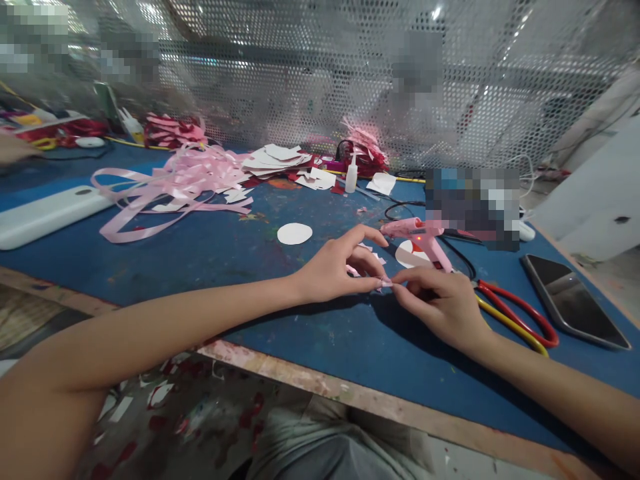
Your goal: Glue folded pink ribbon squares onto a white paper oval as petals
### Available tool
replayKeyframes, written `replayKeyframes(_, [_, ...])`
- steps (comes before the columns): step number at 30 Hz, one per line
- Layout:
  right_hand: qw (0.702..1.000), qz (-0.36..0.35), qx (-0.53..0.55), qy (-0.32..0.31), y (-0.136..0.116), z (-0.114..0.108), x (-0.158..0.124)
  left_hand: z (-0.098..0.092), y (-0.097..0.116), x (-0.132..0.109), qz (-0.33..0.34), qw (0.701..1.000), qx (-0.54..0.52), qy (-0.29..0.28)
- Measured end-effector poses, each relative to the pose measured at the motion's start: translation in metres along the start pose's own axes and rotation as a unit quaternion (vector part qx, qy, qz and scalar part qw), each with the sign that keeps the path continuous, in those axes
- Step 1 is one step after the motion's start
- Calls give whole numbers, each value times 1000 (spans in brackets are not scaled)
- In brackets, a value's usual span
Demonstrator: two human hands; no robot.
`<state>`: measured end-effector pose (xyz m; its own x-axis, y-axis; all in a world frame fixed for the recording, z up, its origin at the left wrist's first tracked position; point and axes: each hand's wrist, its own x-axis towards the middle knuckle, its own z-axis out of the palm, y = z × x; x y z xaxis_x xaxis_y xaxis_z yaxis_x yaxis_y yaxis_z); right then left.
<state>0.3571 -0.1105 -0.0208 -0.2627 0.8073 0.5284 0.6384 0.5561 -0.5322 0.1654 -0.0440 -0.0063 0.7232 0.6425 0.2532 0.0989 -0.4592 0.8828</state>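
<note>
A small piece of pink ribbon (385, 283) is pinched between my two hands just above the blue tabletop. My left hand (340, 267) grips its left end with thumb and a finger, the index finger lifted away. On the other end, the thumb and index finger of my right hand (440, 300) are closed. Behind the hands lies a pink glue gun (423, 237) with a lit orange light, beside a white paper oval (405, 255). Small pink scraps show partly behind my left fingers. Another white oval (295, 233) lies flat farther left.
Scissors (520, 310) with red and yellow handles and a phone (575, 300) lie at right. Pink ribbon (200, 177), white paper pieces (275, 160) and a small bottle (351, 177) stand toward a perforated metal screen (300, 80). A long white object (50, 217) lies left.
</note>
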Motion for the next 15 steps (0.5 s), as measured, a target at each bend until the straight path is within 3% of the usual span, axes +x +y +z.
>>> replayKeyframes(15, [999,-25,-42,-11,-4,1,1,7,4,-3,37,995,93,13])
